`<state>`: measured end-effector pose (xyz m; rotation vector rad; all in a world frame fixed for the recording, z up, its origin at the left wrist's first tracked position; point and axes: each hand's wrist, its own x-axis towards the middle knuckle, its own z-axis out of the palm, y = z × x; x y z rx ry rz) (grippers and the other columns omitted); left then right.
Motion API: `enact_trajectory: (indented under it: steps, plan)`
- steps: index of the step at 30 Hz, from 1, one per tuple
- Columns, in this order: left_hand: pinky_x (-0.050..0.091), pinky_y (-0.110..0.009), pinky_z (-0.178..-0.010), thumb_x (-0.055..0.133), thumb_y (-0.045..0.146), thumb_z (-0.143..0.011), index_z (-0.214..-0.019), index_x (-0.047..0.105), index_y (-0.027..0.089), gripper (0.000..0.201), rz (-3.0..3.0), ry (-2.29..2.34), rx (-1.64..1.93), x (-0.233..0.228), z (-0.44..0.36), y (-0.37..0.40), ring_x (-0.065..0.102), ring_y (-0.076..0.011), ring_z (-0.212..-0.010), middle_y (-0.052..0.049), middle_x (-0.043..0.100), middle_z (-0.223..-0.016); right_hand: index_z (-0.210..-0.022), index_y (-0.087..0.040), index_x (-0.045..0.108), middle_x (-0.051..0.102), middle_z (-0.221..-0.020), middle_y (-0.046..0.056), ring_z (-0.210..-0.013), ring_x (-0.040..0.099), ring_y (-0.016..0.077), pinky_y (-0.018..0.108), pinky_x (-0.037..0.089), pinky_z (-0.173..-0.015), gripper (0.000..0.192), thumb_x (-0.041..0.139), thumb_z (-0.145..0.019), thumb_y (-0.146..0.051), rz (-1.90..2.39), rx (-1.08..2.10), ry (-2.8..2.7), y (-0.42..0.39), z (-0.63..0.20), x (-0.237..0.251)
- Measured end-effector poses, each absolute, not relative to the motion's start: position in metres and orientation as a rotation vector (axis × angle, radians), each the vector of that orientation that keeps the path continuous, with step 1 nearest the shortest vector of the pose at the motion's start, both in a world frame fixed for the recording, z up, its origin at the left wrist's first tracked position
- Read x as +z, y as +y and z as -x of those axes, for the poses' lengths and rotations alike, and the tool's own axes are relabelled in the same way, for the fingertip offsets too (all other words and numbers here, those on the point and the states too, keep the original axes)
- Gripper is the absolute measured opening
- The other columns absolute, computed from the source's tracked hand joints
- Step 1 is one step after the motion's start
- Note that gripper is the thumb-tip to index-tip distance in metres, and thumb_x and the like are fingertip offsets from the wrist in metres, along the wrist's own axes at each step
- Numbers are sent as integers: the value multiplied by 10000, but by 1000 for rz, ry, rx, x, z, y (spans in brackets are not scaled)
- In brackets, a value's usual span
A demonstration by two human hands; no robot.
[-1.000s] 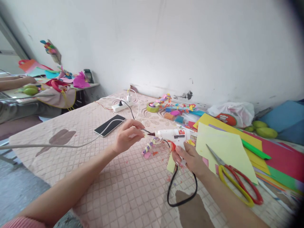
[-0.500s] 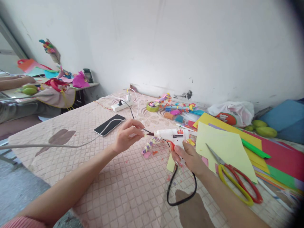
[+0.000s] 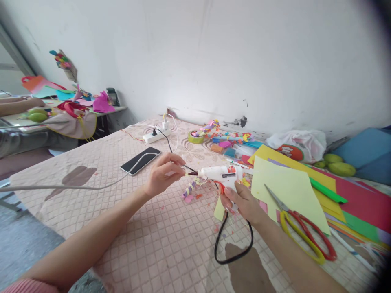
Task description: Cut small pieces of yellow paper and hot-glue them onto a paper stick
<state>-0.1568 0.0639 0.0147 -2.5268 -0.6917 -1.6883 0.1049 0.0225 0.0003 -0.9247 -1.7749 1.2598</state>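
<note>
My right hand (image 3: 244, 202) is wrapped round the handle of a white glue gun (image 3: 220, 174) with a red trigger. The gun's dark nozzle points left, at the fingertips of my left hand (image 3: 165, 173). Those fingers pinch a tiny pale yellow piece (image 3: 185, 173), too small to name, right at the nozzle tip. From the gun's handle a black cord (image 3: 217, 252) loops down over the tablecloth. Behind and below the nozzle lies a purple rolled-paper stick (image 3: 190, 188) with a pale spiral, partly hidden, beside pink paper scraps (image 3: 189, 198).
A black phone (image 3: 140, 160) lies left, crossed by a white cable. Behind it is a power strip (image 3: 155, 136) with plugs. Scissors (image 3: 301, 228) rest on pale yellow paper (image 3: 284, 183) at right. Green tape (image 3: 196, 138) stands farther back. Another person's arm (image 3: 21, 106) is at the far-left table.
Almost nothing differs. Both hands and the glue gun hold their places, with the nozzle still at the left fingertips; the view shifts very slightly.
</note>
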Motion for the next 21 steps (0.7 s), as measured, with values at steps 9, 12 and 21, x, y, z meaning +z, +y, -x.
enact_trajectory:
  steps: [9, 12, 21]
  plan:
    - [486, -246, -661, 620, 119, -753, -759, 599, 196, 80, 2536, -693, -1696, 14, 156, 64, 564, -112, -798, -21, 584, -905, -546, -177, 490, 491, -498, -12, -458, 448, 98, 241, 363, -485, 454, 440, -870, -491, 926, 1265, -1771, 23, -107, -2]
    - [486, -250, -662, 615, 134, -760, -742, 600, 195, 65, 2523, -698, -1686, 14, 157, 64, 564, -112, -788, -22, 588, -897, -552, -179, 488, 490, -496, -14, -462, 446, 101, 239, 360, -479, 446, 446, -865, -494, 927, 1269, -1755, 23, -107, -3]
    - [487, -240, -655, 627, 83, -738, -781, 599, 194, 122, 2567, -665, -1709, 12, 156, 64, 561, -114, -813, -24, 573, -910, -543, -179, 485, 488, -493, -11, -429, 427, 89, 229, 350, -443, 459, 439, -866, -503, 937, 1265, -1767, 23, -106, -1]
